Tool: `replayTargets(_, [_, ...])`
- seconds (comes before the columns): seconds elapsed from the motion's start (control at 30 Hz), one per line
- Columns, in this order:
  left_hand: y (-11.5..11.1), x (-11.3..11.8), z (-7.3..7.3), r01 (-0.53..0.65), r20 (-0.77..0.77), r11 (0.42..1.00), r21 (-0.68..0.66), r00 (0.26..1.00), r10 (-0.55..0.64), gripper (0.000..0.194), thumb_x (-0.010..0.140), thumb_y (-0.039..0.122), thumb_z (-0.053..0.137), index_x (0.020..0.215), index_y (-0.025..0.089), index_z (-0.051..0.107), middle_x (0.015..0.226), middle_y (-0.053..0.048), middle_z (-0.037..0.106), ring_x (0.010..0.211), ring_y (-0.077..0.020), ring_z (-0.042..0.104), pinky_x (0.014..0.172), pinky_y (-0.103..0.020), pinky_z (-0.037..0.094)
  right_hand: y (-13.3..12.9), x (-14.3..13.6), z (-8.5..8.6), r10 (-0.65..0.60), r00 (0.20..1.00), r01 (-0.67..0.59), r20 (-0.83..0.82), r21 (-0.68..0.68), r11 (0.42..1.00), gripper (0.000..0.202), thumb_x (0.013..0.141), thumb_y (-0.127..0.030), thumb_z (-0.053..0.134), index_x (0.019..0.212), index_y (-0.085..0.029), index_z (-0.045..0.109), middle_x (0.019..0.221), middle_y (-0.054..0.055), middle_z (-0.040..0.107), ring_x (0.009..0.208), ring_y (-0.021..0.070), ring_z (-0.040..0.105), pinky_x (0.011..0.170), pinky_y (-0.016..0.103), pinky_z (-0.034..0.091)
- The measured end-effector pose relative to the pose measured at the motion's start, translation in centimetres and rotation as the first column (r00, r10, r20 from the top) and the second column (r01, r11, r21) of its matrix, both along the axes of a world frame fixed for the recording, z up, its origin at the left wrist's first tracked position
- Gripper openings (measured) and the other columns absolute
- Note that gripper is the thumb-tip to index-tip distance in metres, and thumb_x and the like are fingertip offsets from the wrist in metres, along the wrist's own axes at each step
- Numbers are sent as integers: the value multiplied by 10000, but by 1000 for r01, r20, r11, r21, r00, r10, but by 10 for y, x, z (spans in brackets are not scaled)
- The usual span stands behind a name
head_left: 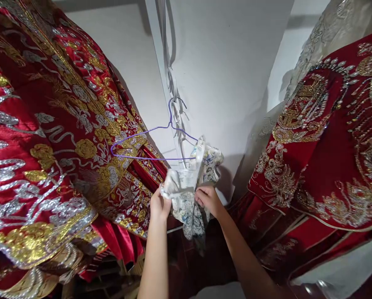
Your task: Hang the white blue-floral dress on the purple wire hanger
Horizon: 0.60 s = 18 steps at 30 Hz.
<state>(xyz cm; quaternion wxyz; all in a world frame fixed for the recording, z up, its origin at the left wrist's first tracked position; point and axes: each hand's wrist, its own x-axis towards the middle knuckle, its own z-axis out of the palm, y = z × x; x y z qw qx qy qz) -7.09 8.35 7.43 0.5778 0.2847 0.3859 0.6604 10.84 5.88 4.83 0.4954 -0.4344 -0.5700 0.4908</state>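
A purple wire hanger (142, 158) hangs by its hook against the white wall fixture in the middle. On its right end sits one shoulder of a white floral garment (187, 207) with gathered, puffy sleeves; the hanger's left end is bare. My left hand (160, 204) grips the garment's left shoulder, below the hanger's lower bar. With its fingers pinched, my right hand (207, 199) holds the fabric near the middle of the garment's opening. The lower part of the garment dangles between my forearms, its bottom lost in shadow.
Close on the left hangs a large red robe (80, 124) embroidered in gold and silver. Another red beaded garment (326, 158) hangs at the right, with a pale lace garment (313, 50) behind it. A white upright rail with chain-like links (173, 83) runs down the wall.
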Motion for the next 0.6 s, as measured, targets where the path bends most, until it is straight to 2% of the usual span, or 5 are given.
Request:
replayTargets(0.13, [-12,23,18,155,-54,986,66,987,-151,207,807,354,687,860,156,663,910,-65,694,843,-183,654,813,-303,528,-1,6,0,-107,992,104,70,48,993,382,931,-516,531,722,-207,614,732,50,618,728,204,578,686,310,456])
replayTargets(0.23, [-20,39,24,194,-358,954,227,928,-104,241,866,412,645,898,178,692,1082,-86,695,1060,-234,644,923,-330,502,-1,2,13,122,990,-118,-73,56,991,451,979,-597,433,1026,-218,673,1017,80,681,1008,232,629,950,357,474])
replayTargets(0.3, [-23,43,23,227,-501,925,304,864,-48,222,884,392,638,921,194,730,1254,-94,660,1276,-268,553,1057,-355,435,0,-1,19,236,963,-224,-132,98,970,437,936,-574,554,1198,-234,633,1133,72,673,1122,234,613,1044,369,439])
replayTargets(0.43, [-24,36,19,353,-543,901,250,822,-172,323,924,400,607,1166,229,735,1431,-100,584,1382,-291,481,1132,-405,380,7,5,24,305,952,-304,-3,80,949,393,783,-422,779,1096,-212,669,1024,48,696,1052,266,632,961,370,475])
replayTargets(0.6, [-33,18,20,585,-583,810,42,672,-456,539,856,416,693,1362,239,629,1240,-107,698,1148,-290,641,980,-401,505,11,31,44,318,943,-313,103,-55,948,187,782,-344,722,800,-171,655,768,13,654,719,176,582,680,286,465])
